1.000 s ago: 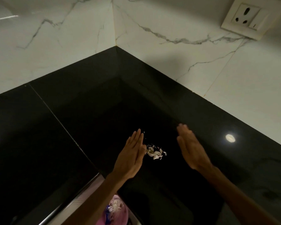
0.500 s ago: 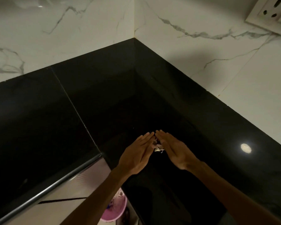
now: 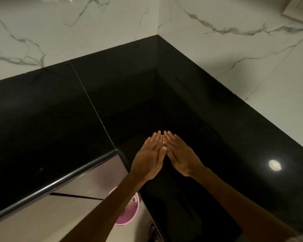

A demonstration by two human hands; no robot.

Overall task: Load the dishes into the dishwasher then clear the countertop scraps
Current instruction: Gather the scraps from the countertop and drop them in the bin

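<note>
Hands (image 3: 164, 152) now closed around scraps (image 3: 164, 143)

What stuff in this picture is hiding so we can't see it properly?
Head view:
- Scraps: only a pale sliver shows between the left hand and right hand.
- Pink bin: the left forearm crosses it; contents unclear.
- Wall socket: cut off by the top right edge.
</note>
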